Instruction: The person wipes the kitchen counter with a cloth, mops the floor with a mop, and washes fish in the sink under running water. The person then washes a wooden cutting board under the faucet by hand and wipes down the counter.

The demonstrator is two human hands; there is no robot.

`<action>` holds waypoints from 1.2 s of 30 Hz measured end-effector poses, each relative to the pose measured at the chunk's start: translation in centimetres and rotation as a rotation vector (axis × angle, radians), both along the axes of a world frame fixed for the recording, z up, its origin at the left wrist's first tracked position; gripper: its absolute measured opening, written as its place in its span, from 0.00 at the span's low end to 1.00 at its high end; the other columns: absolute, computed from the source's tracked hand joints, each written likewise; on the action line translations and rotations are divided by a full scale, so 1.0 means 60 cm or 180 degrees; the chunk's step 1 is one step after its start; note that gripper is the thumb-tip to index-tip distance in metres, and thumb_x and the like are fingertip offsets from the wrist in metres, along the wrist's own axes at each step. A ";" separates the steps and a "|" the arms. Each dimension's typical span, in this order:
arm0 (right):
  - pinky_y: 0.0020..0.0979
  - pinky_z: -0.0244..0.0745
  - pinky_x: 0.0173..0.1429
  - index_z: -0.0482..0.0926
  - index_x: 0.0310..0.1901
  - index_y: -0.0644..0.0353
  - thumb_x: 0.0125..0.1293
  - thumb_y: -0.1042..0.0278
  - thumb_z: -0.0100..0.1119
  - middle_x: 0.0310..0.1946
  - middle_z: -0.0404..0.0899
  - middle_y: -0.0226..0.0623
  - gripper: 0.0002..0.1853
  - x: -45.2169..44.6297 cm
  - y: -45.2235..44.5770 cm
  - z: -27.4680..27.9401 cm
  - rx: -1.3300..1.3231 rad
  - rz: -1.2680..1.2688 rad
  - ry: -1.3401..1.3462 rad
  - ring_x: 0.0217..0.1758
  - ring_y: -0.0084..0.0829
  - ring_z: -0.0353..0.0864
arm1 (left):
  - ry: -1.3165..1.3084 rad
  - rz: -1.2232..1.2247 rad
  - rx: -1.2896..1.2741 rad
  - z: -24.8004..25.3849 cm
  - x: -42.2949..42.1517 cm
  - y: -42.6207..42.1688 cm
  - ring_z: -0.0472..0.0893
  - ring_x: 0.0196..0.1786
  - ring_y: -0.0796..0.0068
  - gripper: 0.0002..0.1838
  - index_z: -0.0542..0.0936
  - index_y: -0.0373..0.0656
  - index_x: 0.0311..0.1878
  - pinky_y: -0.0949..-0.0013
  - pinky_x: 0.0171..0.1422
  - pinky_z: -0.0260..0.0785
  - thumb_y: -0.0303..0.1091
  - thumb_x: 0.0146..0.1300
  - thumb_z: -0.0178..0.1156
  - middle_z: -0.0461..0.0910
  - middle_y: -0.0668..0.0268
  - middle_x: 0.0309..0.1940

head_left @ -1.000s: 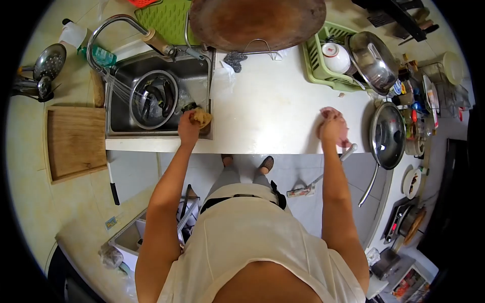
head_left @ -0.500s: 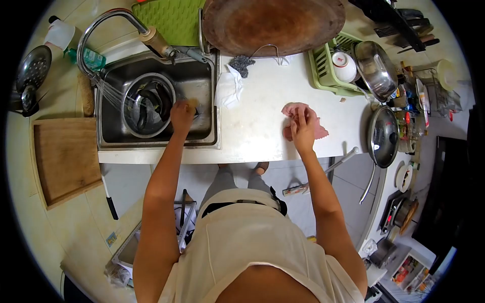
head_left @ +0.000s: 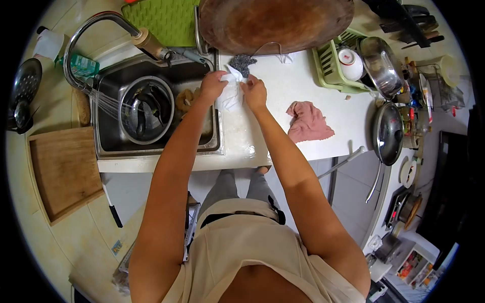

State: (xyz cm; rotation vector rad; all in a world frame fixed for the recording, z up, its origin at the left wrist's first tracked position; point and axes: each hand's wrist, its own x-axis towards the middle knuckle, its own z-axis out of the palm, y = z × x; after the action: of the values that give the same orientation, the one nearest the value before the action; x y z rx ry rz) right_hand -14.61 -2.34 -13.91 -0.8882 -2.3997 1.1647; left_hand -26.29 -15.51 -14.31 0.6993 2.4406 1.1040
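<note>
A white cloth (head_left: 232, 95) lies on the counter beside the sink's right rim. My left hand (head_left: 213, 85) pinches its upper left edge, and my right hand (head_left: 254, 92) has its fingers closed on the right edge. Just above both hands is a dark grey scrubber (head_left: 243, 64). Farther right on the counter lies a crumpled pink cloth (head_left: 308, 122), untouched. In the sink (head_left: 205, 148), water sprays into a metal bowl (head_left: 145, 139) with dark, long vegetables (head_left: 153, 106). A yellowish-brown sponge-like thing (head_left: 185, 100) rests in the sink right of the bowl.
The faucet (head_left: 76, 45) arches over the sink. A large round brown board (head_left: 275, 25) stands behind the counter. At right are a green dish basket (head_left: 328, 63) and a lidded pan (head_left: 388, 134). A wooden tray (head_left: 65, 174) sits left of the sink.
My left hand has left the sink, where the sponge-like thing now lies. My right hand has let go of the pink cloth and moved left. Both hands have taken hold of the white cloth.
</note>
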 end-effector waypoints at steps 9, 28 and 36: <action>0.37 0.75 0.42 0.82 0.44 0.56 0.53 0.79 0.57 0.37 0.75 0.40 0.16 0.060 -0.019 0.026 0.0278 0.1150 0.0528 0.36 0.41 0.76 | 0.1709 -0.0541 0.0257 0.034 0.122 -0.064 0.76 0.46 0.61 0.09 0.83 0.44 0.34 0.62 0.50 0.71 0.21 0.50 0.58 0.77 0.62 0.38; 0.36 0.72 0.56 0.79 0.53 0.56 0.52 0.82 0.51 0.51 0.76 0.47 0.24 0.157 -0.038 0.088 -0.0096 0.0923 0.0262 0.53 0.44 0.76 | 0.1621 -0.0746 -0.0422 0.006 0.171 -0.070 0.75 0.48 0.61 0.15 0.81 0.44 0.45 0.62 0.53 0.71 0.28 0.51 0.61 0.76 0.63 0.41; 0.51 0.40 0.74 0.66 0.67 0.54 0.68 0.65 0.47 0.69 0.59 0.46 0.25 0.341 0.110 0.018 0.1782 0.0517 -0.0541 0.72 0.50 0.53 | 0.1543 0.0004 0.0037 0.013 0.162 -0.143 0.79 0.38 0.60 0.12 0.83 0.45 0.40 0.62 0.42 0.72 0.23 0.53 0.58 0.78 0.62 0.34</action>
State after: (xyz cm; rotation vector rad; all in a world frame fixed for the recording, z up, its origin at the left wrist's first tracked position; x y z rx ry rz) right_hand 5.84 4.24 -12.83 -0.6327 -2.7591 0.4191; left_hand -16.58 -24.09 -13.51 1.0742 2.8285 1.0435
